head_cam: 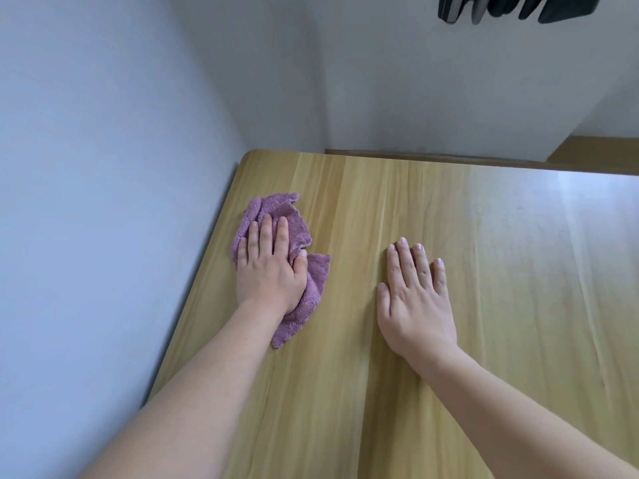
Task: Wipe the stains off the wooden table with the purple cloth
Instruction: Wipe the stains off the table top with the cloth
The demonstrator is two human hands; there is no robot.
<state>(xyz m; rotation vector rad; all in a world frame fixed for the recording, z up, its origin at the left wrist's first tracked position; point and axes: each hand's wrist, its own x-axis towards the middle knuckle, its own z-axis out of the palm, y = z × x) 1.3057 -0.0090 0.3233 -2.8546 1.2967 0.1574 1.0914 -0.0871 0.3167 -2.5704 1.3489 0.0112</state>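
Room: white walls [103, 167] are seen meeting at a corner behind the wooden table [449, 236].
Cloth: the purple cloth [276, 216] is pressed flat near the left edge by the left hand [268, 267], fingers straight.
Right hand [415, 292]: laid flat on bare wood, nothing held.
Technique: even pressure and overlapping strokes are advised.
Stains: none can be made out.
Obstacles: only dark objects [511, 8] overhead are noted.

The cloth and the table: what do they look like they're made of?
Cloth: seemingly soft terry or microfibre, purple, with a nubby looped pile and a scalloped edge. Table: pale wood, or possibly wood-look laminate, with straight grain bands and a smooth finish that reflects the light.
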